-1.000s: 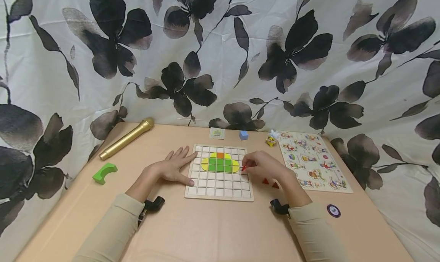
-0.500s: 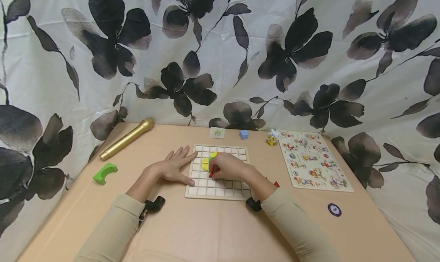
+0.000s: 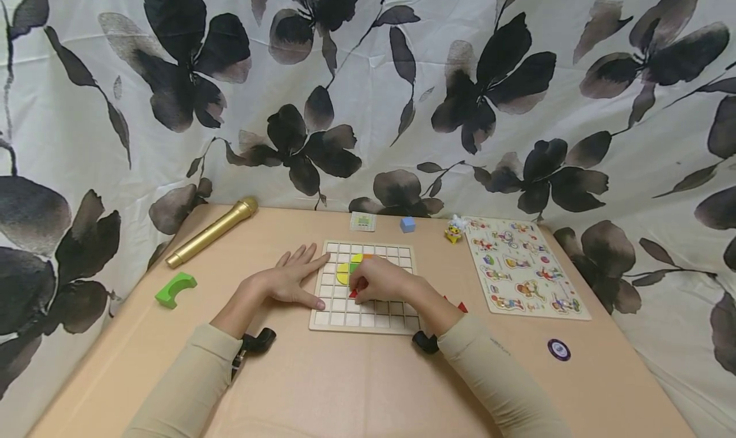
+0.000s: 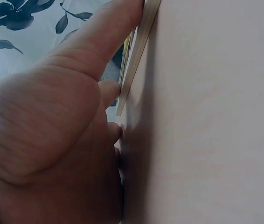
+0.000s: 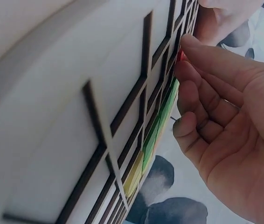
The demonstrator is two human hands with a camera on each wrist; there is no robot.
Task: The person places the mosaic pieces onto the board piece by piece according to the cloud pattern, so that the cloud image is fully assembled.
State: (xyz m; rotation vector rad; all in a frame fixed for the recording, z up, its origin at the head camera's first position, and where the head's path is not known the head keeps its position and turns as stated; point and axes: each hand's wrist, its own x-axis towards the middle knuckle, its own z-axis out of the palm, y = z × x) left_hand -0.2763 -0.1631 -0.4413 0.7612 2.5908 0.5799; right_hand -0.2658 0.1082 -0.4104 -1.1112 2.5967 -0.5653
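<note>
My right hand (image 3: 381, 279) pinches a small red piece (image 3: 353, 294) between thumb and fingertips, right at the white grid board (image 3: 345, 322). In the right wrist view the red piece (image 5: 181, 55) shows only as a sliver by the fingertips. Yellow pieces (image 3: 343, 273) and green pieces (image 5: 153, 130) are set in the grid's cells, partly covered by my right hand in the head view. My left hand (image 3: 289, 281) lies with fingers spread at the board's left side, thumb and index fingertip on its edge. The left wrist view shows the thumb against the board's wooden edge (image 4: 139, 56).
Red triangles (image 3: 462, 307) lie right of the board, partly behind my right forearm. A pattern card (image 3: 363, 222), blue cube (image 3: 407, 225) and small figurine (image 3: 453, 231) stand behind. A picture board (image 3: 517, 265) and round disc (image 3: 558, 350) are right; a gold microphone (image 3: 213, 232) and green arch block (image 3: 175, 290) left.
My right hand has moved left from the board's right edge, carrying the red piece to just below the yellow and green pieces. Over the last half second it barely moves. The left hand stays put.
</note>
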